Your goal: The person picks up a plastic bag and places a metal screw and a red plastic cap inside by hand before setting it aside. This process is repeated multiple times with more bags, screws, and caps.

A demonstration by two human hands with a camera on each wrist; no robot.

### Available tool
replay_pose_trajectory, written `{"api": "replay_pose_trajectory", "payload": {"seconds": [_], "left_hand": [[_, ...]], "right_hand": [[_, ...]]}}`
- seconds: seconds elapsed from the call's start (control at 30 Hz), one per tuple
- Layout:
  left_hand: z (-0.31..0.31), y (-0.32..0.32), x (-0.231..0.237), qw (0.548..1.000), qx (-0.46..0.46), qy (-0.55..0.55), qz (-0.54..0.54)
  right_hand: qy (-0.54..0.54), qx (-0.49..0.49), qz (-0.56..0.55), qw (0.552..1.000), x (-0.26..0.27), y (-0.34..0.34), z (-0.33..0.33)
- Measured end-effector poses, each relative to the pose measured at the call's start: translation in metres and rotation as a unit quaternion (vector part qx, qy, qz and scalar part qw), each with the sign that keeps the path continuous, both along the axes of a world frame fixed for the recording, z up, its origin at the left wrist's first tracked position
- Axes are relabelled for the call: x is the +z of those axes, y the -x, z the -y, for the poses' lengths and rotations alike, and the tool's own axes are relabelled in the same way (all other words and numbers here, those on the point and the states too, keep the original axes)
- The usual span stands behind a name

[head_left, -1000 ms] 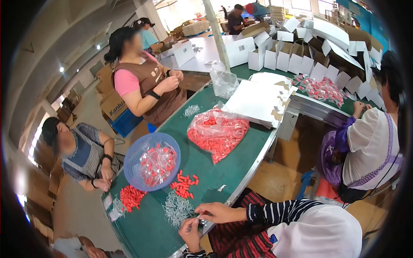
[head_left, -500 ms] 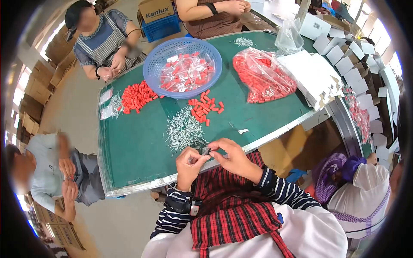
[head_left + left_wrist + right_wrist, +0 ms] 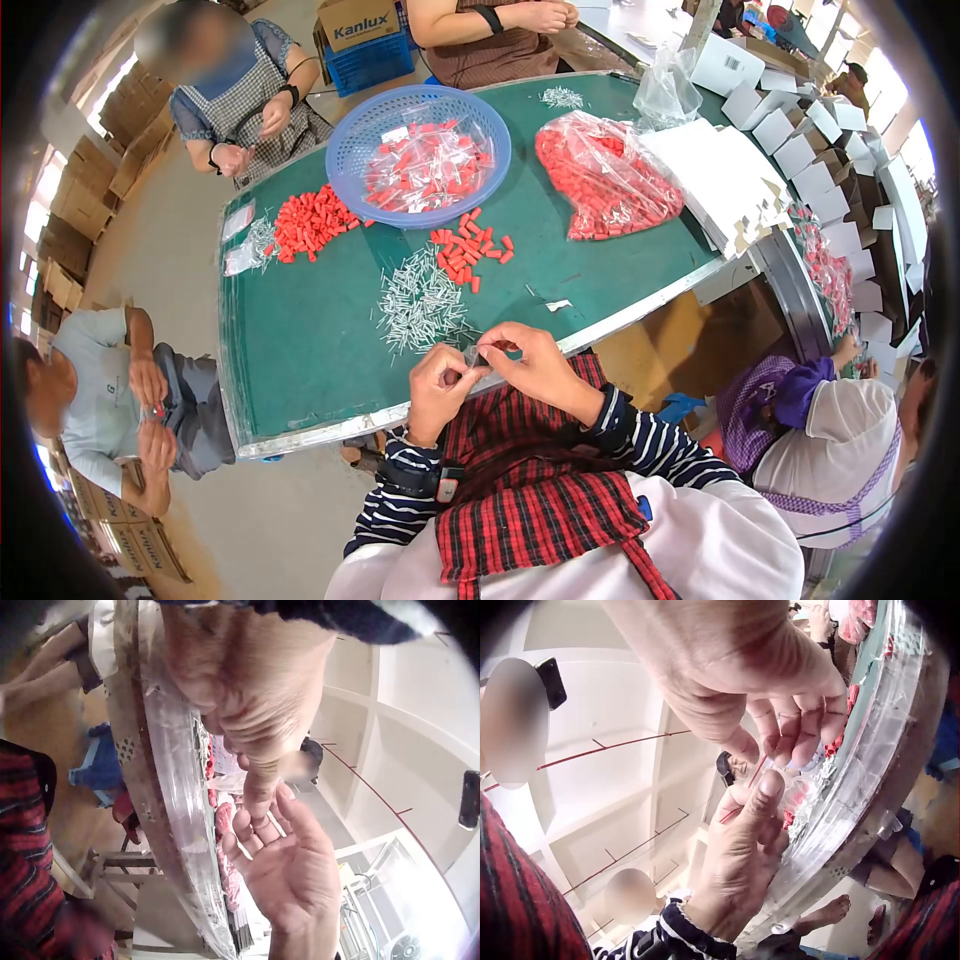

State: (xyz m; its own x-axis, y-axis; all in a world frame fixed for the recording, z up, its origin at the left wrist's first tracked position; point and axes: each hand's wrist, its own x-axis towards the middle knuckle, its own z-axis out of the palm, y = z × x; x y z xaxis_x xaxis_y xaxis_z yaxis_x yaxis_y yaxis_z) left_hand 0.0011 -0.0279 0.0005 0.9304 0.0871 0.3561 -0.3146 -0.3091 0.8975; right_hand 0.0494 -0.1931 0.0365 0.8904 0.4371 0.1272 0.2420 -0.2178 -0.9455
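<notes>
Both hands meet over the front edge of the green table, just below a pile of small silvery screws or pins (image 3: 420, 300). My left hand (image 3: 437, 392) pinches a small clear plastic bag (image 3: 471, 355) between thumb and curled fingers. My right hand (image 3: 543, 365) holds the bag's other side with its thumb and fingertips. In the left wrist view the fingertips of both hands come together, and the left hand hides most of what lies between them. Beyond the metal pile lies a small heap of red plastic plugs (image 3: 468, 250).
A blue basket (image 3: 345, 150) holds filled clear bags. A large bag of red plugs (image 3: 610, 180) lies beside white cardboard sheets (image 3: 715, 175). Another red heap (image 3: 312, 222) sits at the left. Other people work around the table (image 3: 300, 340), and white boxes (image 3: 825, 175) stand at the right.
The head view has swung down and toward the hands from a sideways look. The hands stay together at the table edge, with the right fingertips shifting slightly on the bag.
</notes>
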Motion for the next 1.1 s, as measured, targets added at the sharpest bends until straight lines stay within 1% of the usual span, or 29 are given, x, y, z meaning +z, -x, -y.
{"api": "replay_pose_trajectory", "payload": {"seconds": [0.03,0.1,0.17,0.23,0.27,0.3,0.33,0.4,0.43,0.5,0.53,0.57,0.6,0.63,0.73,0.77,0.8,0.83,0.9,0.93,1.03,1.1], "left_hand": [[0.000,0.000,0.000,1.000,-0.004,-0.001,-0.003],[0.000,-0.001,0.002,1.000,-0.010,-0.001,-0.005],[0.002,-0.001,0.008,1.000,-0.017,-0.002,-0.006],[0.003,0.000,0.017,0.994,-0.029,0.065,-0.084],[0.003,-0.001,0.013,0.994,-0.029,0.065,-0.084],[0.001,-0.002,0.006,0.996,-0.026,0.055,-0.058],[0.000,-0.003,0.002,0.998,-0.024,0.046,-0.033],[-0.003,-0.003,0.003,0.998,-0.031,0.041,-0.032],[-0.004,-0.003,0.003,0.998,-0.037,0.036,-0.032],[-0.002,-0.002,0.003,0.998,-0.034,0.046,-0.031],[-0.002,-0.002,0.003,0.998,-0.031,0.056,-0.030],[-0.001,-0.001,0.004,0.998,-0.031,0.056,-0.029],[-0.001,0.000,0.005,0.998,-0.020,0.043,-0.037],[-0.002,-0.001,0.007,0.999,-0.011,0.030,-0.043],[-0.002,0.000,0.003,0.999,0.030,-0.021,0.039],[0.000,0.002,0.003,0.998,0.041,0.005,0.040],[0.003,0.005,0.007,0.998,0.052,0.035,0.016],[0.003,0.005,0.016,0.998,0.048,-0.001,0.035],[0.005,0.006,0.020,0.998,0.054,0.007,0.017],[0.005,0.005,0.019,0.999,0.045,0.005,0.021],[0.007,0.004,0.017,0.998,0.059,-0.005,0.016],[0.009,0.006,0.017,0.997,0.065,-0.001,-0.040]], "right_hand": [[0.000,0.000,0.000,1.000,0.001,0.000,0.000],[0.009,0.015,-0.038,0.999,0.004,0.000,0.001],[0.009,0.019,-0.045,0.999,0.007,0.000,0.001],[0.009,0.023,-0.051,0.998,0.005,0.001,0.001],[0.010,0.021,0.012,1.000,0.001,0.001,0.001],[0.011,0.019,0.075,0.997,-0.001,0.002,0.000],[0.011,0.019,0.075,0.997,-0.001,0.002,0.000],[0.049,0.029,0.145,0.988,0.000,0.003,-0.001],[0.049,0.029,0.145,0.988,-0.001,0.003,-0.002],[0.047,0.030,0.195,0.979,-0.004,0.002,-0.003],[0.046,0.030,0.195,0.979,-0.004,0.003,-0.004],[0.047,0.032,0.173,0.983,-0.003,0.004,-0.004],[0.047,0.034,0.151,0.987,-0.003,0.006,-0.005],[0.046,0.032,0.153,0.987,-0.004,0.008,-0.007],[0.039,0.034,0.142,0.988,-0.011,0.011,-0.010],[0.039,0.034,0.125,0.991,-0.014,0.012,-0.011],[0.027,0.031,0.139,0.989,-0.018,0.013,-0.012],[0.033,0.025,0.142,0.989,-0.021,0.014,-0.013],[0.030,0.023,0.133,0.990,-0.022,0.015,-0.014],[0.030,0.014,0.137,0.990,-0.022,0.016,-0.014],[0.014,0.023,0.130,0.991,-0.021,0.017,-0.015],[0.018,0.046,0.094,0.994,-0.017,0.018,-0.012]]}}
